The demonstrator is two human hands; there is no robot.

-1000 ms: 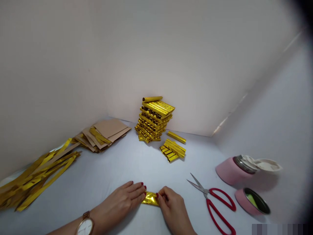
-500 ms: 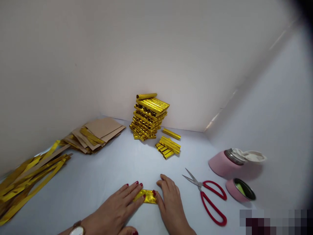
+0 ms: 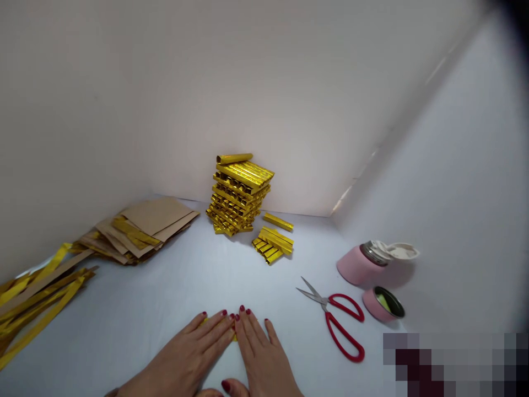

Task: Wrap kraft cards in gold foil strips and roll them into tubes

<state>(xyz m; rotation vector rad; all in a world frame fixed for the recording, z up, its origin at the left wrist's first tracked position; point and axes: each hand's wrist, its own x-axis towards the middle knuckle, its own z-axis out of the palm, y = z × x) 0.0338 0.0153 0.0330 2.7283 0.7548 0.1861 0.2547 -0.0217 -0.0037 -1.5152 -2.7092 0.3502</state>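
Observation:
My left hand (image 3: 197, 348) lies flat, fingers stretched out, over a small gold foil piece (image 3: 235, 337). Beside it my right hand (image 3: 261, 344) is also flat and open, its fingertips meeting the left ones on the foil. Most of the piece is hidden under the fingers; only bits of gold show between and above them. Red-handled scissors (image 3: 324, 303) lie to the right of my hands, blades apart. Beyond my hands are a few folded gold foil sticks (image 3: 275, 242), laid crosswise, and a tall stack of gold foil sticks (image 3: 235, 190).
Brown paper sheets (image 3: 155, 215) lie at the back left, with long gold foil strips (image 3: 45, 309) in front. A single gold stick (image 3: 278, 221) rests near the stack. At right stand a pink flask (image 3: 355, 266) and a pink lid cup (image 3: 378, 309). Pale walls close in behind.
My right hand has flattened and moved left over the foil, against my left fingers, covering most of the gold. The view has shifted, moving the other things leftward in the picture.

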